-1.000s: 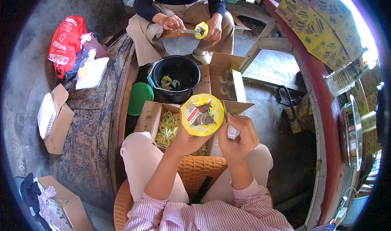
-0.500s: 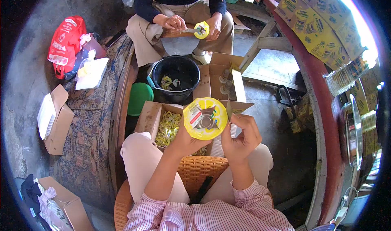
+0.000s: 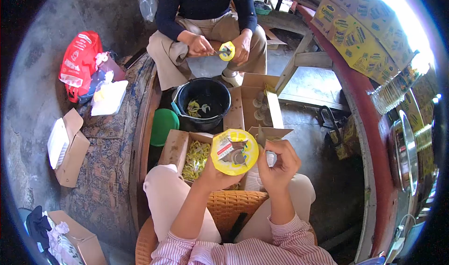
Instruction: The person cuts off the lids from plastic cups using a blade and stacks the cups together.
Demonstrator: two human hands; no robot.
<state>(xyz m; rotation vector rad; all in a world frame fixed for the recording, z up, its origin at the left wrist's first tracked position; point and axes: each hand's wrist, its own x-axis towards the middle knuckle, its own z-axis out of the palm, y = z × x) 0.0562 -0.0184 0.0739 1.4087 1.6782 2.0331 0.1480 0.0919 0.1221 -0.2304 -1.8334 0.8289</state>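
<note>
My left hand (image 3: pixel 213 177) is wrapped around a plastic cup (image 3: pixel 235 152) with a yellow printed film lid, tilted toward me. An opening with jagged edges shows in the middle of the lid. Just right of the cup, my right hand (image 3: pixel 279 164) pinches a small knife (image 3: pixel 261 136), its thin blade pointing up, beside the rim. The handle is hidden by my fingers. Below and behind the cup, a cardboard box (image 3: pixel 174 145) holds yellow film strips (image 3: pixel 197 158). Stacked clear cups (image 3: pixel 254 180) lie partly hidden under my hands.
Across from me sits a person (image 3: pixel 206 3) holding another yellow-lidded cup (image 3: pixel 227 51) and a blade. Between us stand a black bucket (image 3: pixel 220 117) with yellow scraps, a green lid (image 3: pixel 164 127) and a box (image 3: pixel 236 108) with clear cups. A red bag (image 3: pixel 82 61) lies left.
My view has tilted up slightly, so everything sits lower. The cup and knife stay in my hands. The other person's blade has moved from beside their cup onto its lid.
</note>
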